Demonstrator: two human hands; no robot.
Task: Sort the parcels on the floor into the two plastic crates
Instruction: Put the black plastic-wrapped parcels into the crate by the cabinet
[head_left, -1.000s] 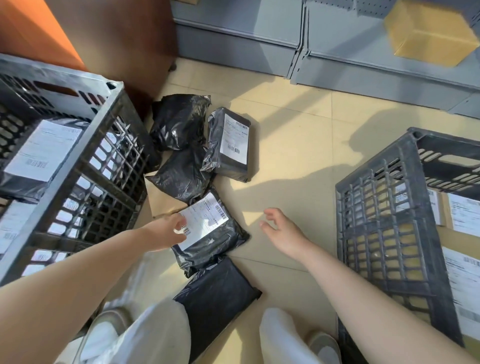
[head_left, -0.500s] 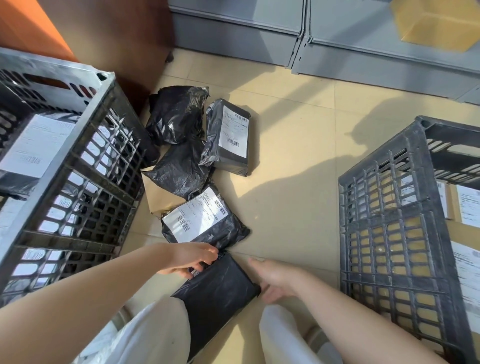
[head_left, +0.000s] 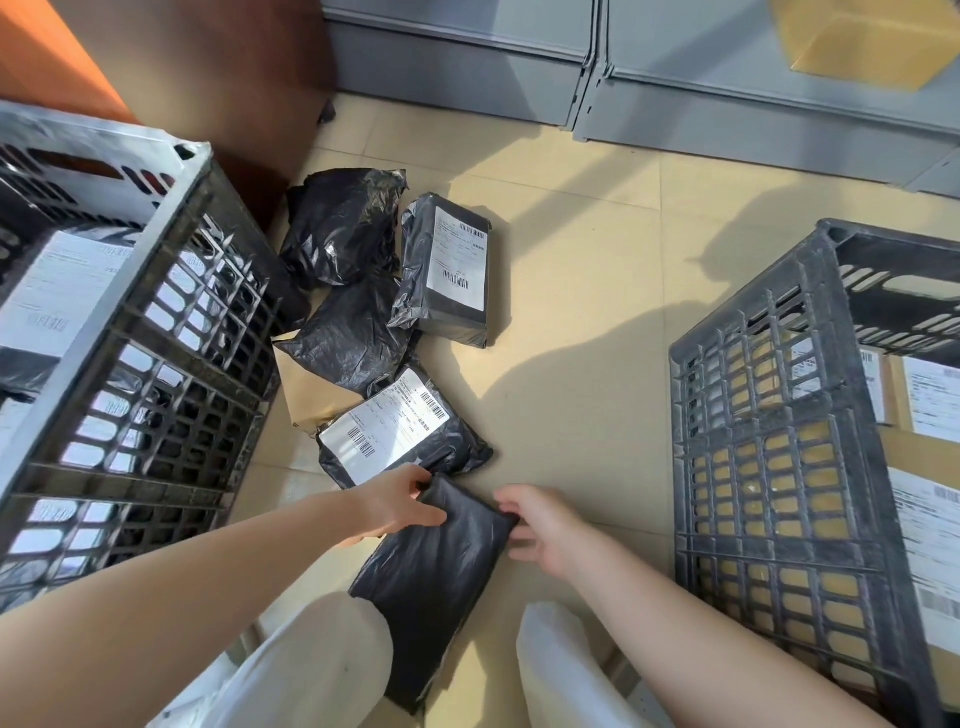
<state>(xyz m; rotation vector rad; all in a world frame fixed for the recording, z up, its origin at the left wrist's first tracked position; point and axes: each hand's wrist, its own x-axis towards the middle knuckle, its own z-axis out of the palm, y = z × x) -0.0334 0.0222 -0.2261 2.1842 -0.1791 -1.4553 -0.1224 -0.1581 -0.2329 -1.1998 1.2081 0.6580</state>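
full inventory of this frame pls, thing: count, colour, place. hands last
Plastic crates: 2, dark grey; left crate holds black bagged parcels, right crate holds brown labelled boxes.
Black parcels on the floor: 5, between the crates; crumpled bag farthest, labelled block parcel right of it, plain bag below, labelled bag nearer, flat black parcel nearest, between the knees.
Brown envelope: 1, partly under the bags, beside the left crate.
Cardboard box: 1, yellow-brown, top right on the shelf unit.
Shelf unit: grey, along the back.
Cabinet: 1, orange-brown wood, top left.
Floor: beige tiles.
Trouser legs: 2, white, bottom edge.
Left hand: grips the flat black parcel's top left corner.
Right hand: fingers at its top right corner.
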